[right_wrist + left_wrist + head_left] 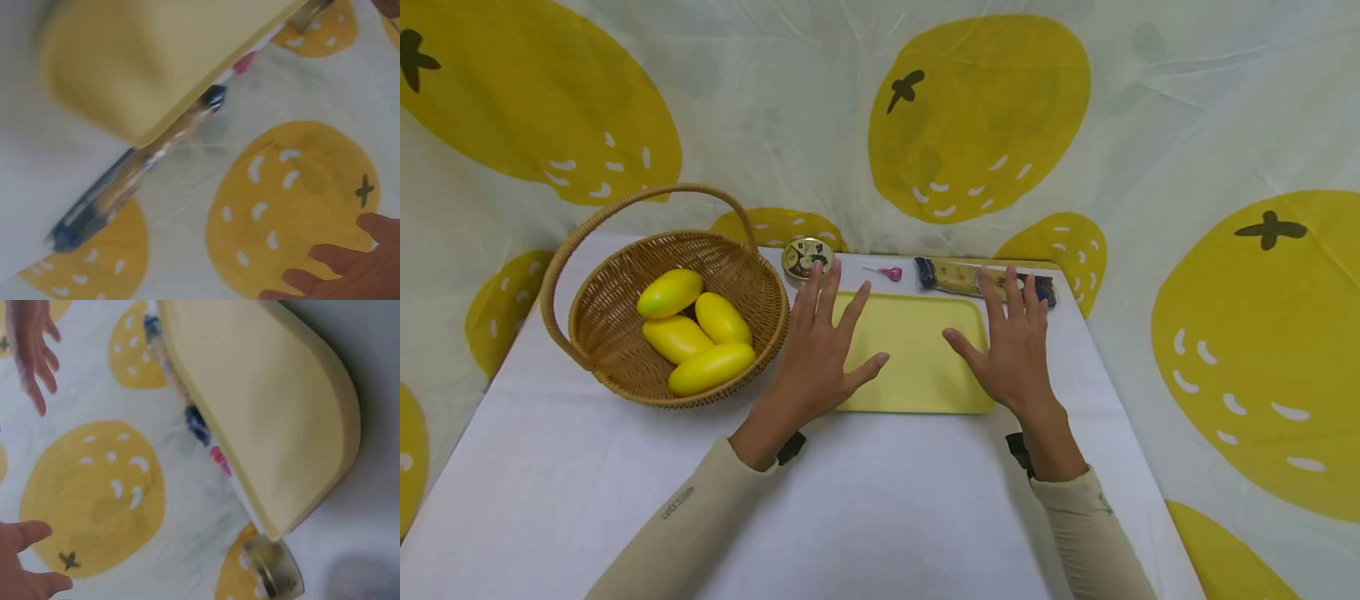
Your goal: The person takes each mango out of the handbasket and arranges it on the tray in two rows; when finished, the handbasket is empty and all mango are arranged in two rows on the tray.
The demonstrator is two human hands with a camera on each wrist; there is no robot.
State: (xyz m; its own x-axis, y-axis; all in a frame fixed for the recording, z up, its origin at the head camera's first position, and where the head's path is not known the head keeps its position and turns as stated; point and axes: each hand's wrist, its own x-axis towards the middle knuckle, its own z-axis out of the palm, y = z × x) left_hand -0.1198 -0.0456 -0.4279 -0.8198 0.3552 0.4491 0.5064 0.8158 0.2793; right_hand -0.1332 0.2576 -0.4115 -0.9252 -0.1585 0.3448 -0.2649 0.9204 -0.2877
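Worktop: white all over.
My left hand: fingers spread, holding nothing.
My right hand: the same.
Yellow tray: lies flat near my hands.
Basket: four yellow fruits inside.
My work: nothing picked up; maybe starting, maybe done.

Yellow tray partly hidden at left, lettered tin too small to read, left sleeve cut off
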